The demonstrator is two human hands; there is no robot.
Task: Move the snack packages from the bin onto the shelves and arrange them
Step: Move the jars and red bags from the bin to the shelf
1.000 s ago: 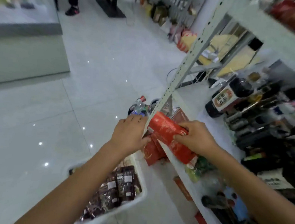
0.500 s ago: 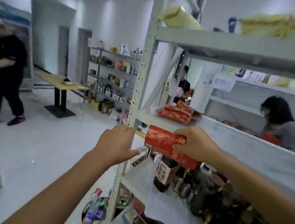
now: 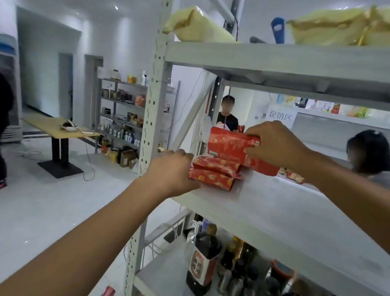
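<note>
My right hand (image 3: 274, 144) grips a red snack package (image 3: 231, 146) and holds it tilted just above the middle shelf (image 3: 289, 216), over its left end. Two red snack packages (image 3: 213, 175) with an orange pattern lie stacked on that shelf below it. My left hand (image 3: 171, 171) rests against the left end of this stack, fingers curled at its edge. Whether it grips the stack I cannot tell. The bin is out of view.
A perforated grey upright (image 3: 150, 121) stands left of my hands. Yellow bags (image 3: 199, 26) lie on the top shelf, bottles (image 3: 203, 260) on the lower one. Two people stand behind the shelving, another walks at far left near a wooden table (image 3: 60, 130).
The view rose from the bin and floor to the shelves. My right hand carried the red package up over the middle shelf. My left hand moved from the upright to the stack.
</note>
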